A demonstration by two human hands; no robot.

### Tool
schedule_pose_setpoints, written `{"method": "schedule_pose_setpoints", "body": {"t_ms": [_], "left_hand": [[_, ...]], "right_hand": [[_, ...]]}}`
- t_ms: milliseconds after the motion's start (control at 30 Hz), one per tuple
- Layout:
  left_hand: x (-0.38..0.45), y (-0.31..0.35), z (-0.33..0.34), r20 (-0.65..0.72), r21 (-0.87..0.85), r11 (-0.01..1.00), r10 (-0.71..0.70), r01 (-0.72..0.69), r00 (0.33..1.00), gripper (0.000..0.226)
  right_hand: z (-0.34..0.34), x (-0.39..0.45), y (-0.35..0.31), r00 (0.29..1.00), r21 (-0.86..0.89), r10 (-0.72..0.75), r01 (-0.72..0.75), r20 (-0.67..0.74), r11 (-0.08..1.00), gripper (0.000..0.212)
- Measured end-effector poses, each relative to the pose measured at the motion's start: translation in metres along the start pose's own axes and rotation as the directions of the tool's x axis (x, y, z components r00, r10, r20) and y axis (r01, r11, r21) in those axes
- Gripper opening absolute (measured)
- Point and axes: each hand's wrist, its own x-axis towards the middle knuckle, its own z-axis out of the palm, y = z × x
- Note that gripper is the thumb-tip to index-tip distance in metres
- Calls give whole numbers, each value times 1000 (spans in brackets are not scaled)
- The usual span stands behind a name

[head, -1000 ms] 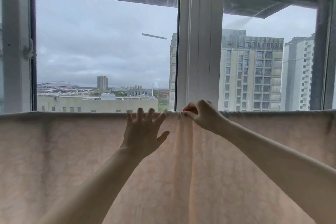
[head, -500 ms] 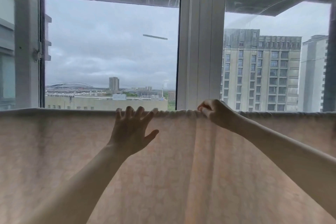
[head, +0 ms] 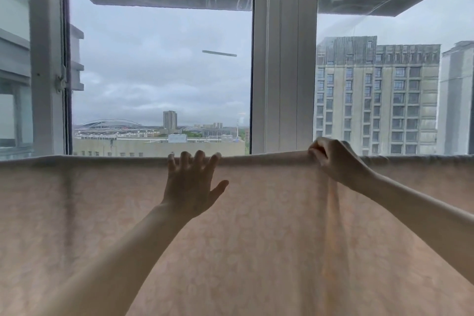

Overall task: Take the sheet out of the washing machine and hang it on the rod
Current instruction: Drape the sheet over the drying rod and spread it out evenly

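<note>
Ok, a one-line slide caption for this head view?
Left hand flat against the hung sheet, right hand pinching its top edge before the window.

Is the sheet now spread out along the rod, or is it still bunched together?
Mostly spread. The sheet hangs flat across the whole view; one vertical fold remains below the right hand, which pinches its top edge. The rod itself is hidden.

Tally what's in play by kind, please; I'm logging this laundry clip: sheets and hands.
Sheets: 1, the pale pink sheet draped over the rod
Hands: 2, left hand spread flat on it, right hand pinching its top fold
Total: 3
</note>
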Motion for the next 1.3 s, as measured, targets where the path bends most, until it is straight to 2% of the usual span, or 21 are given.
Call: {"method": "schedule_pose_setpoints", "body": {"t_ms": [67, 267, 367, 467, 633, 767, 833, 967, 1100, 1167, 1300], "left_hand": [[5, 14, -3, 18, -28, 1000, 5, -4, 1000, 67], [21, 77, -9, 23, -77, 987, 142, -140, 990, 70], [28, 105, -5, 2, -76, 987, 144, -143, 990, 71], [30, 110, 5, -79, -37, 989, 138, -142, 987, 73], [30, 100, 15, -166, -43, 987, 147, -157, 975, 74], [30, 99, 20, -165, -65, 986, 139, -152, 976, 72], [31, 99, 23, -183, -69, 988, 125, -139, 975, 71], [31, 103, 26, -204, -59, 990, 111, -126, 973, 70], [29, 100, 28, -208, -43, 990, 120, -132, 971, 70], [29, 100, 29, -220, -40, 988, 134, -146, 966, 71], [27, 106, 28, -233, -59, 989, 117, -134, 965, 71]], "right_hand": [[1, 1, 3, 1000, 20, -1, 2, -19, 1000, 12], [7, -4, 1, 999, 56, -22, 25, -49, 998, 10], [5, -4, 0, 998, 80, -7, 11, -56, 997, 14], [3, -2, 3, 999, 135, 38, -40, 12, 990, 23], [-19, 14, 10, 974, 235, 46, -99, 221, 967, 30], [-24, 17, 20, 959, 63, 65, -86, 274, 994, 24], [-18, 13, 22, 970, 22, 63, -70, 236, 997, 19], [-8, 7, 20, 995, 90, 85, -89, 51, 992, 13], [-12, 13, 23, 991, -13, 101, -103, -93, 995, 13], [-21, 13, 34, 973, -4, 151, -154, -176, 988, 13], [-16, -9, 46, 980, 41, 167, -163, -109, 986, 11]]}}
